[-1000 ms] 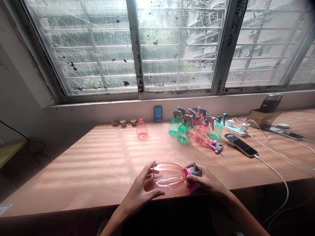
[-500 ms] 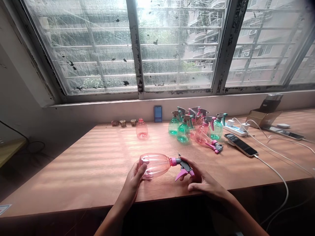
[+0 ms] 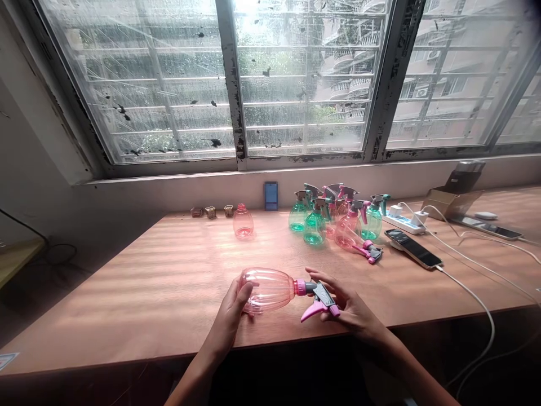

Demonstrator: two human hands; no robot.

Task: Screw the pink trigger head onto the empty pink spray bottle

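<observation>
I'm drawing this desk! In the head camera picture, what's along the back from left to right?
Small reddish-brown block, two small brown-and-gold cubes, clear pink bottle without a sprayer, flat blue rectangle against the wall, bunch of green and pink spray bottles, white plastic power strip, open brown cardboard box.

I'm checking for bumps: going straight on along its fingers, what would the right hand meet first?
Likely the spray head, close beside the right hand; they may already touch, as depth is unclear.

Wood-toned tabletop [image 3: 147, 293], banded with sunlight, one open pink bottle [image 3: 243, 224] upright, green and pink spray bottles [image 3: 314, 230] clustered, loose spray head [image 3: 371, 252] alongside, white power strip [image 3: 403, 224] behind.
</observation>
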